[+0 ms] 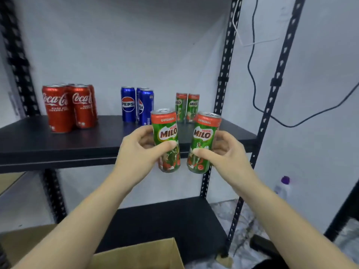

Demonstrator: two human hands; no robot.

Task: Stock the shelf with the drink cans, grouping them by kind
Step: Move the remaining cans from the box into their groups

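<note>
My left hand (pixel 138 150) grips a tall green Milo can (pixel 167 131), and my right hand (pixel 223 150) grips a second Milo can (pixel 204 133). Both cans are upright, held in the air just in front of the black shelf board (pixel 97 140). On that board stand several red Coca-Cola cans (pixel 66 107) at the left, three blue Pepsi cans (pixel 136 103) in the middle, and two Milo cans (pixel 187 105) at the back right, behind the cans I hold.
Black perforated uprights (pixel 223 74) frame the shelf. A lower black shelf (pixel 165 220) lies beneath. An open cardboard box (pixel 139 255) sits at the bottom. A black cable (pixel 252 74) hangs on the wall, and a purple-capped bottle (pixel 282 187) stands on the floor at right.
</note>
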